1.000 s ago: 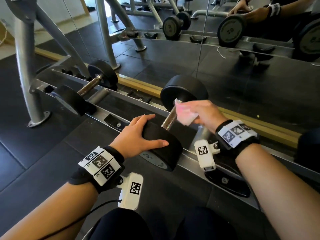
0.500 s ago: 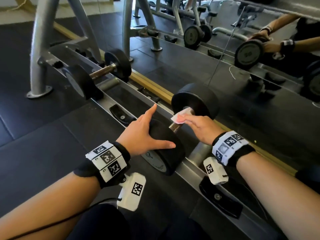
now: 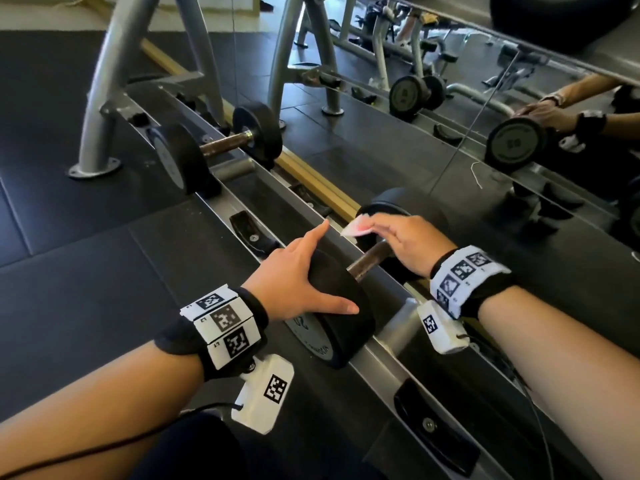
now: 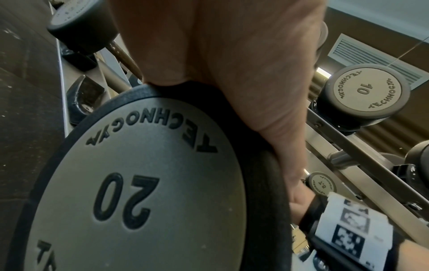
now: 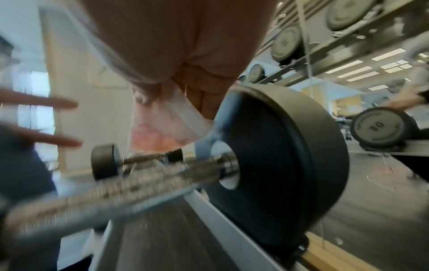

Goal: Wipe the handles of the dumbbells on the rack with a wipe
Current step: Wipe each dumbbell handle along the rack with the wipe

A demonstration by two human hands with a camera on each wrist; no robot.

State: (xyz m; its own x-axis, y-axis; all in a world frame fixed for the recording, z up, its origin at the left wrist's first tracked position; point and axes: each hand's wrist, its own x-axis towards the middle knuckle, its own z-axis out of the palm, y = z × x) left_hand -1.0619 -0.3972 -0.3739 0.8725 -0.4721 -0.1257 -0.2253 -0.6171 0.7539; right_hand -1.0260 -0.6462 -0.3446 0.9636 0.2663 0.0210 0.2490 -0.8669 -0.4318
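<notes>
A black 20 dumbbell (image 3: 341,306) lies across the grey rack (image 3: 391,368) in front of me. Its knurled metal handle (image 3: 369,259) shows between the two heads. My left hand (image 3: 298,271) rests on the near head (image 4: 144,183) with fingers straight and spread. My right hand (image 3: 401,237) hovers just above the handle near the far head (image 5: 278,165) and pinches a folded pinkish-white wipe (image 3: 356,228), also seen in the right wrist view as the wipe (image 5: 162,128). A smaller dumbbell (image 3: 214,147) sits farther left on the rack, its brown handle (image 3: 227,143) bare.
A mirror (image 3: 485,168) with a wooden base strip runs right behind the rack and reflects my hands. Black cradles (image 3: 249,230) mark vacant rack slots. Grey frame legs (image 3: 100,105) stand at the left on dark rubber flooring. Upper tiers carry more dumbbells (image 4: 364,95).
My right hand has lifted off the handle and now holds the wipe above it near the far head. My left fingers have straightened and spread. The head view has swung left.
</notes>
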